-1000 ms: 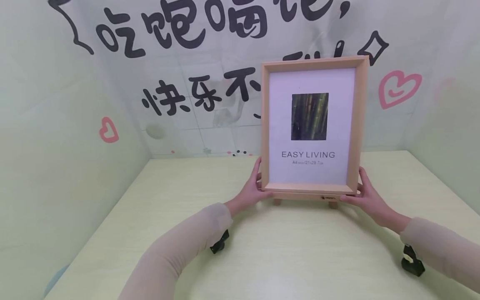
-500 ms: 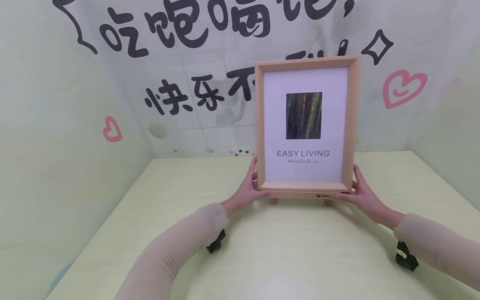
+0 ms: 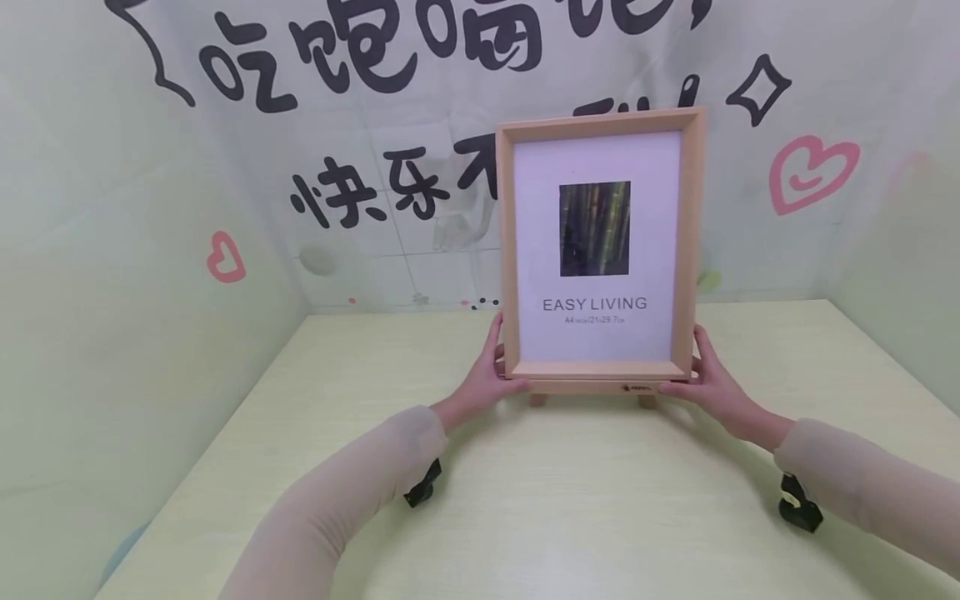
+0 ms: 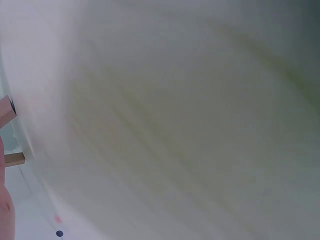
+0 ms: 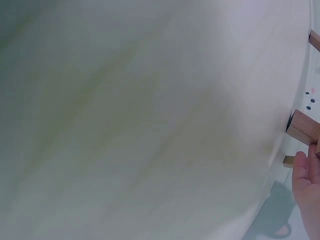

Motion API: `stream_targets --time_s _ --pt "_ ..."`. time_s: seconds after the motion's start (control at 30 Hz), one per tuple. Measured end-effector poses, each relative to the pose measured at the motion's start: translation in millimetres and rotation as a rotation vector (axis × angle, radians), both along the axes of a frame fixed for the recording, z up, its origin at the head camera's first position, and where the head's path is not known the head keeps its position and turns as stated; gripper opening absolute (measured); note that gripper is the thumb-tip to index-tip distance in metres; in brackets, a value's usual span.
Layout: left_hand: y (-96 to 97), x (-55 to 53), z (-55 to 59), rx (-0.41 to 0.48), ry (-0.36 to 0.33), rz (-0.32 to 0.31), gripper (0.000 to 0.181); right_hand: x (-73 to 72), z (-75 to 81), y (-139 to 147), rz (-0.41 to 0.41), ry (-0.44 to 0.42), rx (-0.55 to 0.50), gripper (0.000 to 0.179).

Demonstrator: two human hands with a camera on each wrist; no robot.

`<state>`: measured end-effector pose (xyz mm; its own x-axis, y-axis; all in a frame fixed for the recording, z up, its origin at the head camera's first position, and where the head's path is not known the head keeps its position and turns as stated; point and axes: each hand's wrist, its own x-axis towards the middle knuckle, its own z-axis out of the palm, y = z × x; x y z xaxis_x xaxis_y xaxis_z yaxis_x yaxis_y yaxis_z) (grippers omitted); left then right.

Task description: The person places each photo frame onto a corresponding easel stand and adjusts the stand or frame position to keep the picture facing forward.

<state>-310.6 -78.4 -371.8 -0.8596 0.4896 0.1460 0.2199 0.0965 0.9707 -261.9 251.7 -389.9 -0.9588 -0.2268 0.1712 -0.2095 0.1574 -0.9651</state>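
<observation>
A light-wood picture frame point(image 3: 693, 250) stands upright, leaning slightly back, on the ledge of a small wooden easel point(image 3: 573, 387). Behind its glass is a white "EASY LIVING" sheet with a small bamboo photo. My left hand point(image 3: 483, 379) grips the lower left corner, thumb along the front of the ledge. At the lower right corner my right hand point(image 3: 720, 392) holds on likewise. Fingers of both hands are partly hidden behind the frame. In the right wrist view, the fingertips are beside a wooden easel leg point(image 5: 302, 126); the left wrist view shows only a sliver of hand.
The pale wood-grain table point(image 3: 555, 492) extends in front of and to both sides of the easel. A white backdrop point(image 3: 360, 275) with black lettering and pink hearts hangs close behind, and pale side walls flank the table. Dark wrist devices point(image 3: 799, 504) hang under the sleeves.
The frame and easel have shifted left along the table, with both hands moving along and keeping their hold. The head view has turned slightly.
</observation>
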Motion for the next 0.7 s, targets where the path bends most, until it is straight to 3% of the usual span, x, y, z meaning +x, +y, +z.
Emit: stream_targets --time_s 0.2,0.7 --pt "-5.4 -12.8 -16.2 0.002 0.023 0.026 0.112 -1.9 1.2 -4 0.009 -0.01 -0.01 0.095" --pt "-17.6 -9.0 -13.9 0.003 0.04 0.055 0.111 -6.7 1.4 -16 0.021 -0.02 -0.016 0.094"
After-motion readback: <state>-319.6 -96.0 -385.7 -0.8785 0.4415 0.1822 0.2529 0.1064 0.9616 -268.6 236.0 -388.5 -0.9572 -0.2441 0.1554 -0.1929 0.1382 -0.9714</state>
